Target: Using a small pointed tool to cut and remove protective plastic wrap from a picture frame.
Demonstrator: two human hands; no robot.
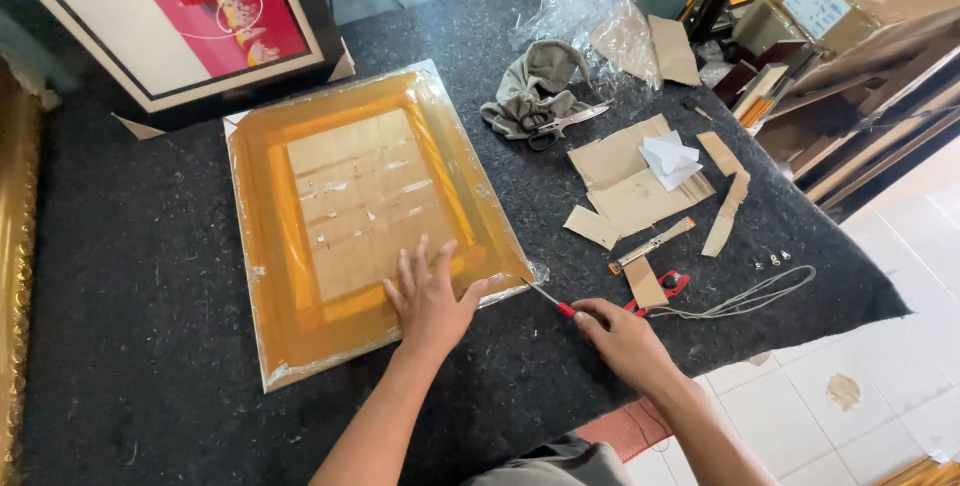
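both hands engaged — my left hand lies flat, fingers spread, on the wrapped frame mid-table; my right hand grips a red-handled blade, tip at the frame's near right corner — long axis pointing left.

Scissors lie on a grey cloth near cardboard scraps.
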